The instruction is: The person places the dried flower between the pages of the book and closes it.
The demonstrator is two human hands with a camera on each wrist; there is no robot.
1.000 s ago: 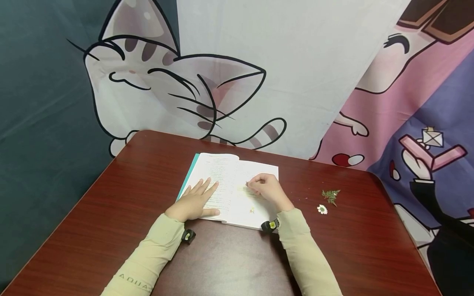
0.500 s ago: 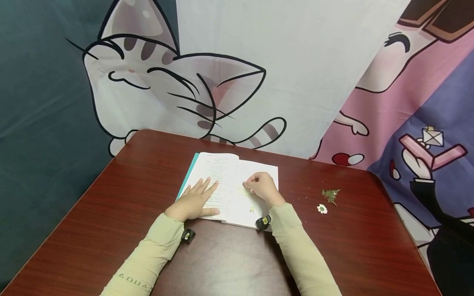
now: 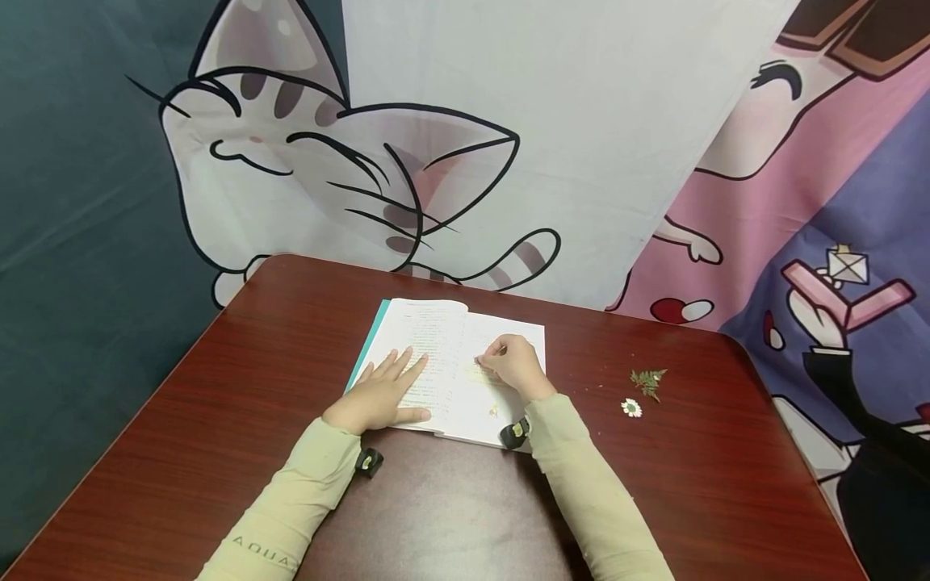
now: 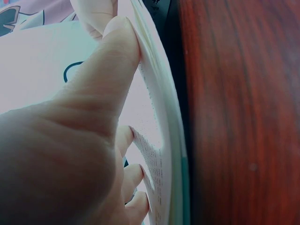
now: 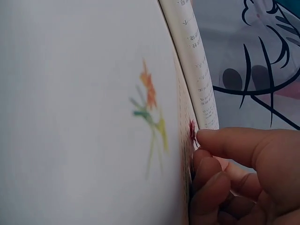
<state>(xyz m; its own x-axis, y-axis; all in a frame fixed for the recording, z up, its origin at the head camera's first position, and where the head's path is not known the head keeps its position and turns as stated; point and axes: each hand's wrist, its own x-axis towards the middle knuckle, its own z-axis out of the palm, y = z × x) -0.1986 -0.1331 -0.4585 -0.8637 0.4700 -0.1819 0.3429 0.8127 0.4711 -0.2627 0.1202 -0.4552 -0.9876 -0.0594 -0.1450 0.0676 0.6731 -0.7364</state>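
Note:
An open book (image 3: 436, 323) with a teal cover edge lies on the table. My left hand (image 3: 374, 402) rests on its left page, fingers spread and thumb near the lower edge. Over the right page, my right hand (image 3: 517, 367) pinches a small red flower (image 5: 192, 130) by its thin stem, close to the paper. Much of the stem is hidden by the fingers. Lower on that page is a printed orange flower picture (image 5: 149, 93) with green and yellow leaves. In the left wrist view, the left thumb (image 4: 110, 61) lies along the page edge.
Right of the book, a white daisy (image 3: 631, 408) and a green fern sprig (image 3: 647, 382) lie on the brown table (image 3: 240, 387). Tiny specks are scattered nearby. A cartoon cloth backdrop (image 3: 581, 145) hangs behind the table's far edge.
My right hand has shifted slightly left and away from me over the right page, still pinching the flower. The left hand has stayed in place.

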